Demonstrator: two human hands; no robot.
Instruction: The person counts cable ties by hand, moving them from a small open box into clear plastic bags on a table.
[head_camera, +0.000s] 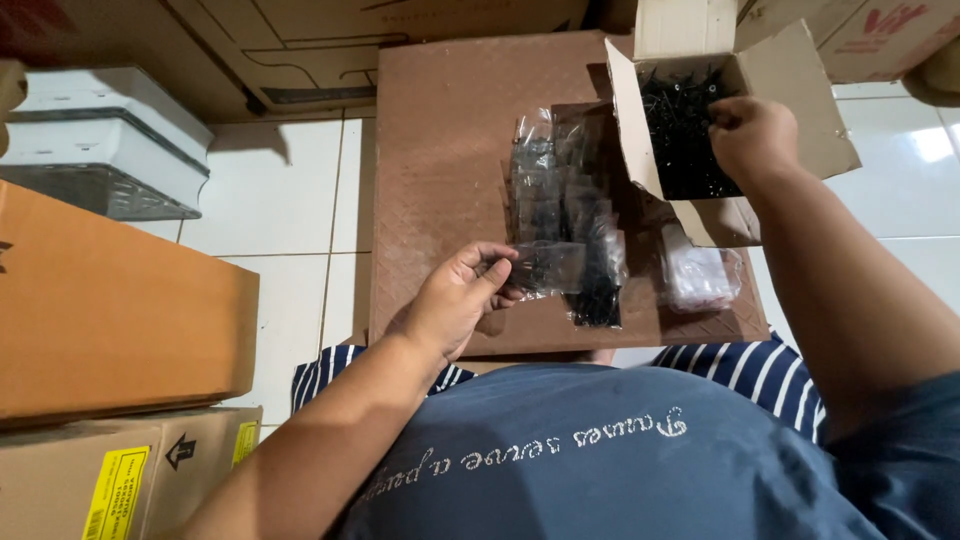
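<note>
Over the brown board, the left hand (462, 295) is pinching a small clear plastic bag (548, 268), while the right hand (752, 135) is closing on black screws (680, 130) inside the open cardboard box (800, 95), up and rightward.

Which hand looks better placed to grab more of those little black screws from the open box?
The right hand, I'd say: it is already inside the open cardboard box on the black screws. The left hand is busy holding a small clear bag.

Cardboard boxes (110, 300) and a white plastic container (105, 140) stand left.
</note>
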